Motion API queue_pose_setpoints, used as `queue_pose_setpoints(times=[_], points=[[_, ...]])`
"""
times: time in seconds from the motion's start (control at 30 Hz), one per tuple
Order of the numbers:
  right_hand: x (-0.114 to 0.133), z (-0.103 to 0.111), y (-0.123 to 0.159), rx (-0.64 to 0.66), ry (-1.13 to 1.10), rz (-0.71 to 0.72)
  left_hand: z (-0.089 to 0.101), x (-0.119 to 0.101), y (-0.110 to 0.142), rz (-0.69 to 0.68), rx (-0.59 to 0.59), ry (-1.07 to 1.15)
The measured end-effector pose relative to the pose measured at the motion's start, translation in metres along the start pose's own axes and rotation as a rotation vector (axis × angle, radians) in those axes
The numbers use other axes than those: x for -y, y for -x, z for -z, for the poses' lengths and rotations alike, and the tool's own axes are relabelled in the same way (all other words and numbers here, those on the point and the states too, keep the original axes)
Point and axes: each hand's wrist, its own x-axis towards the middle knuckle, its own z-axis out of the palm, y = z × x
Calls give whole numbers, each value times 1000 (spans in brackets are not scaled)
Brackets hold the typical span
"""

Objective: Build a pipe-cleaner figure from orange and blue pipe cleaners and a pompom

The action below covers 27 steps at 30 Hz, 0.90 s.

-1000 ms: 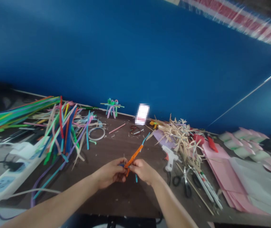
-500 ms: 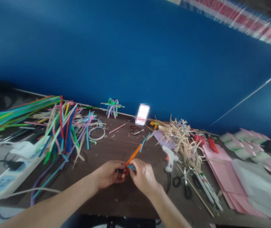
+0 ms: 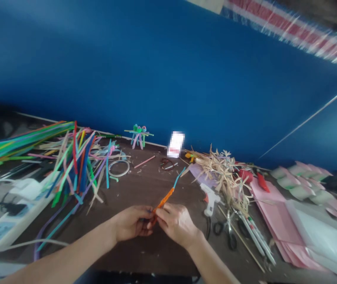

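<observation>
An orange pipe cleaner [image 3: 166,198], thick as if wound or twisted, slants up and away between my two hands. My left hand [image 3: 133,224] is closed, its fingertips pinching the lower part. Thumb and fingers of my right hand [image 3: 179,225] grip the same piece just above, and the two hands almost touch. A short blue pipe cleaner [image 3: 179,177] lines up with the orange tip; I cannot tell whether it is joined or lies behind. The lowest end of the orange piece is partly hidden by fingers.
Colourful pipe cleaners [image 3: 82,161] and a power strip [image 3: 7,227] lie left. A small pipe-cleaner figure [image 3: 138,136] stands by the wall beyond a ring [image 3: 119,168]. Right are a glue gun [image 3: 211,199], scissors [image 3: 230,232], dried strips [image 3: 223,169] and pink sheets [image 3: 277,221].
The orange pipe cleaner's tip has dropped slightly and come nearer the blue piece in view. A light-blue bit seen by my right fingers is now hidden. Both hands keep their grip.
</observation>
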Motion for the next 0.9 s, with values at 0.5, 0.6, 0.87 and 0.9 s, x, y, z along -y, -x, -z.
queue_pose_setpoints(times=[0.5,0.6,0.87,0.9], points=[[3,-6,2,-3,-69,-133,-5,4,0,-69,21,-121],[4,-5,1,-8,-97,-131,-6,2,-1,-102,-24,-209],[3,-9,-1,-107,-73,-135,-4,-7,-2,28,27,-28],[3,-10,-1,-121,-62,-127,-5,-7,-2,58,28,19]])
